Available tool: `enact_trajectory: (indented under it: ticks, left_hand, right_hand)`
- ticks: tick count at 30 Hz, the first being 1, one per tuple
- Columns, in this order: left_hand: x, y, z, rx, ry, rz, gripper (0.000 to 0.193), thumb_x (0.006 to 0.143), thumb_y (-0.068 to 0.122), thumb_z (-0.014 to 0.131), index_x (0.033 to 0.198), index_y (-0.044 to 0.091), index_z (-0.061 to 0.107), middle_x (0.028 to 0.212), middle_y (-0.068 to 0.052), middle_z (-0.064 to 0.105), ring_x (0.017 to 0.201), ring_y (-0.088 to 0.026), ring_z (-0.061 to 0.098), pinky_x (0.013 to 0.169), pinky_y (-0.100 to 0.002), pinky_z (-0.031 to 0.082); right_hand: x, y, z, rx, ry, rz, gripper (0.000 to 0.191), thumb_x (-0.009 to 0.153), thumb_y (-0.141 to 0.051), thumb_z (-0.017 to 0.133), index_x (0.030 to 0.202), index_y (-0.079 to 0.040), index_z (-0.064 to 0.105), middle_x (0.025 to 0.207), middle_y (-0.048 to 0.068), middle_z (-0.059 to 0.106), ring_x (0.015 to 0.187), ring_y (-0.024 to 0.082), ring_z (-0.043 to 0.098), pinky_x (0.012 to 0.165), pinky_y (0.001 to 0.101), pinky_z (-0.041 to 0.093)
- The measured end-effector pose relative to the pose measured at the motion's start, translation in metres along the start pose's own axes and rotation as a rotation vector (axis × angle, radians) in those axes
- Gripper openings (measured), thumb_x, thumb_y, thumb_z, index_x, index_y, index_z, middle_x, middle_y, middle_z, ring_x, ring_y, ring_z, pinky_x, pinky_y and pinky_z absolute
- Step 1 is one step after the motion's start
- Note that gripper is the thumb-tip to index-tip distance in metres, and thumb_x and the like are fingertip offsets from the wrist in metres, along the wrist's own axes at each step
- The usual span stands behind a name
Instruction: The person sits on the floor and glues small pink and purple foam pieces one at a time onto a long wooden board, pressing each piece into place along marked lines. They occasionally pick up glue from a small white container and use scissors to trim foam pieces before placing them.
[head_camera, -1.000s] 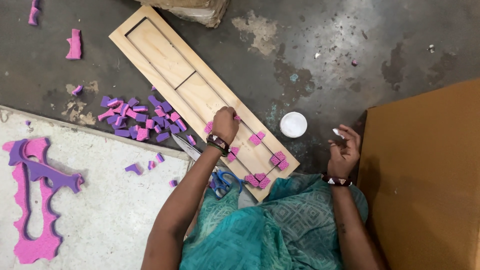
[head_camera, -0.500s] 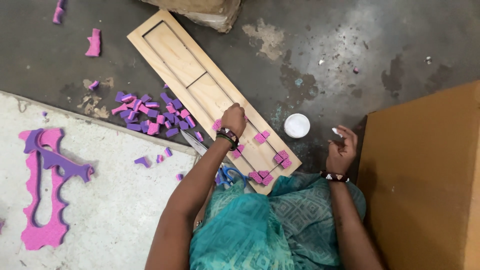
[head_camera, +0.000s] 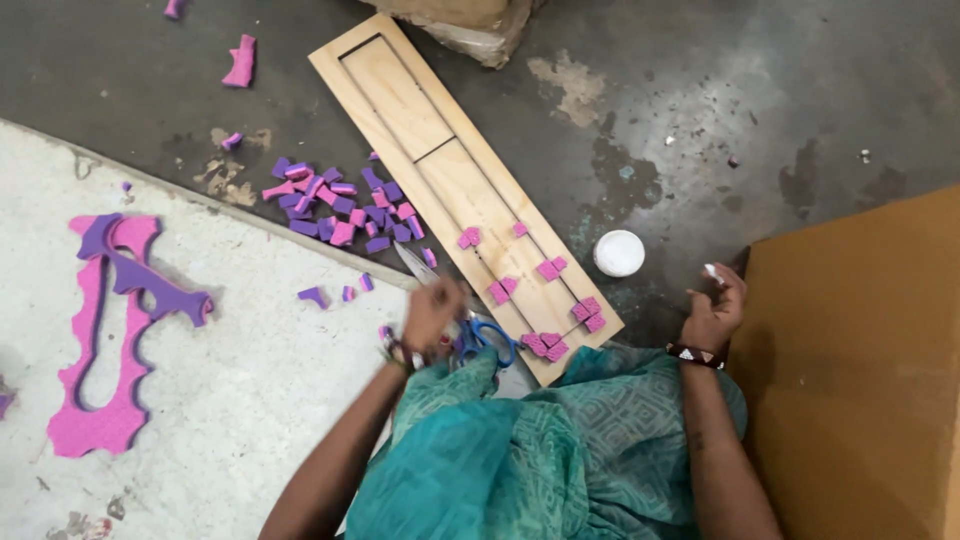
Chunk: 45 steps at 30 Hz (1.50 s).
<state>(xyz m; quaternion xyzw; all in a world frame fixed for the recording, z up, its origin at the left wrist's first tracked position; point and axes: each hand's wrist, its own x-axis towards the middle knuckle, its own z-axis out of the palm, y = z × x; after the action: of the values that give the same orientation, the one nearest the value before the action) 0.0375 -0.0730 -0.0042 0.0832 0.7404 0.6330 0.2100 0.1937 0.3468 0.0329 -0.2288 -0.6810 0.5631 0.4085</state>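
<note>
Scissors (head_camera: 470, 325) sit under your left hand (head_camera: 432, 315), fingers curled on them; right hand (head_camera: 715, 305) pinches a small white bit, ready beside the board (head_camera: 450, 180).

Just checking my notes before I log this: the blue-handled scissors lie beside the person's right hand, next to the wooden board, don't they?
Not quite: the head view shows the blue-handled scissors beside the left hand, next to the wooden board. The right hand is on the other side, near the small white lid.

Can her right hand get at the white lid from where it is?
Probably yes: the right hand hovers just right of the white lid, with only bare floor between them.
</note>
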Motion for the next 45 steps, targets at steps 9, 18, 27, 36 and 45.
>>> enact_trajectory:
  ticks: [9, 18, 27, 36, 45]
  left_hand:
    - [-0.105, -0.055, 0.003, 1.258, -0.052, -0.082, 0.044, 0.112, 0.045, 0.035, 0.14, 0.015, 0.051, 0.145, -0.02, 0.056, 0.14, -0.042, 0.047, 0.113, -0.053, 0.039]
    - [-0.106, -0.045, 0.013, 1.227, -0.058, -0.065, 0.04, 0.107, 0.039, 0.035, 0.138, 0.019, 0.05, 0.145, -0.019, 0.053, 0.136, -0.046, 0.044, 0.107, -0.057, 0.037]
    - [-0.108, -0.034, 0.023, 1.278, -0.02, -0.082, 0.042, 0.101, 0.033, 0.047, 0.142, 0.023, 0.045, 0.147, -0.022, 0.05, 0.134, -0.05, 0.044, 0.106, -0.056, 0.039]
    - [-0.047, 0.005, -0.039, 0.244, 0.171, -0.088, 0.015, 0.087, 0.021, 0.063, 0.087, 0.008, 0.071, 0.082, -0.013, 0.073, 0.08, -0.029, 0.075, 0.075, -0.04, 0.058]
    - [0.068, 0.006, -0.132, 0.558, 0.512, 0.265, 0.024, 0.088, 0.02, 0.079, 0.078, 0.002, 0.066, 0.079, -0.015, 0.061, 0.075, -0.035, 0.061, 0.066, -0.047, 0.048]
  right_hand:
    - [-0.013, -0.01, -0.009, 0.015, -0.011, -0.055, 0.046, 0.085, 0.02, 0.048, 0.124, -0.002, 0.063, 0.135, 0.008, 0.059, 0.118, 0.016, 0.061, 0.082, 0.0291, 0.06]
    - [-0.025, -0.032, -0.025, 0.098, 0.038, -0.005, 0.048, 0.084, 0.02, 0.048, 0.124, -0.001, 0.062, 0.136, 0.009, 0.06, 0.118, 0.017, 0.063, 0.082, 0.0296, 0.06]
    - [-0.028, -0.014, -0.025, 0.171, -0.003, -0.013, 0.049, 0.084, 0.02, 0.051, 0.127, 0.0, 0.063, 0.129, 0.01, 0.063, 0.115, 0.018, 0.064, 0.08, 0.0296, 0.06]
    - [-0.021, -0.002, -0.006, 0.094, -0.079, -0.017, 0.048, 0.088, 0.019, 0.048, 0.13, 0.001, 0.061, 0.13, 0.012, 0.064, 0.117, 0.018, 0.066, 0.084, 0.0306, 0.06]
    - [-0.022, 0.004, 0.024, -0.006, -0.118, -0.043, 0.046, 0.09, 0.017, 0.046, 0.131, 0.001, 0.057, 0.137, 0.014, 0.062, 0.119, 0.022, 0.068, 0.083, 0.0312, 0.06]
